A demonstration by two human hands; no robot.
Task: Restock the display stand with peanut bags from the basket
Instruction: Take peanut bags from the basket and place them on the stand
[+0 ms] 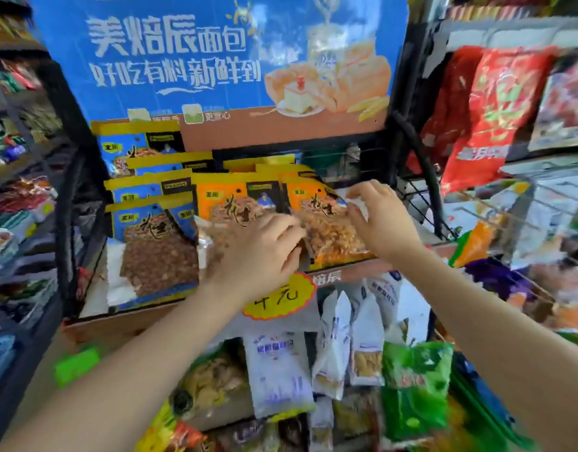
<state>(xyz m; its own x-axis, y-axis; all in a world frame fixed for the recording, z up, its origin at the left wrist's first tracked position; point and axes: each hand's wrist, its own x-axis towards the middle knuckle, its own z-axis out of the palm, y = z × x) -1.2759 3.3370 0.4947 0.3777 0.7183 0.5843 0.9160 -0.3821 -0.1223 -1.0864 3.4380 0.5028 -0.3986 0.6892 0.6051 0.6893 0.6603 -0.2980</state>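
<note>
Two hands meet on one orange peanut bag (330, 230) at the centre of the frame, on the display stand's shelf (346, 267). The left hand (258, 252) pinches its left edge with curled fingers; the right hand (382, 220) grips its upper right corner. Blue peanut bags (154, 243) stand in rows at centre left. A yellow price tag (281, 300) hangs below the shelf edge, above white packets (333, 340) in the lower middle.
</note>
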